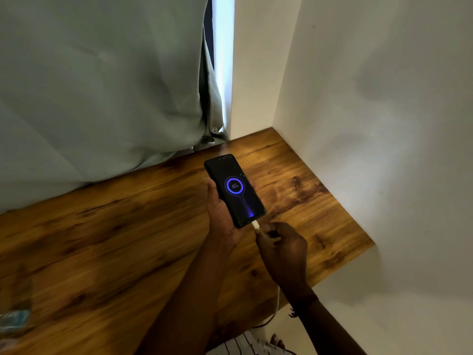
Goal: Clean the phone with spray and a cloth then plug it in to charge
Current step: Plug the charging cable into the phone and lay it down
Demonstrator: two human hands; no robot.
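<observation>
A black phone (234, 190) is held screen up above the wooden table (107, 242), cradled in my left hand (220, 216). Its screen glows with a blue charging ring reading 40. A white charging cable (256, 226) is plugged into the phone's bottom edge. My right hand (281, 248) pinches the cable just below the plug, and the cord runs under my wrist and off the table's front edge (275, 307). No cloth is in view.
A grey curtain (102, 85) hangs behind the table on the left. White walls (371, 124) close in the far right corner. A blurred bluish object (15, 321) lies at the table's near left edge.
</observation>
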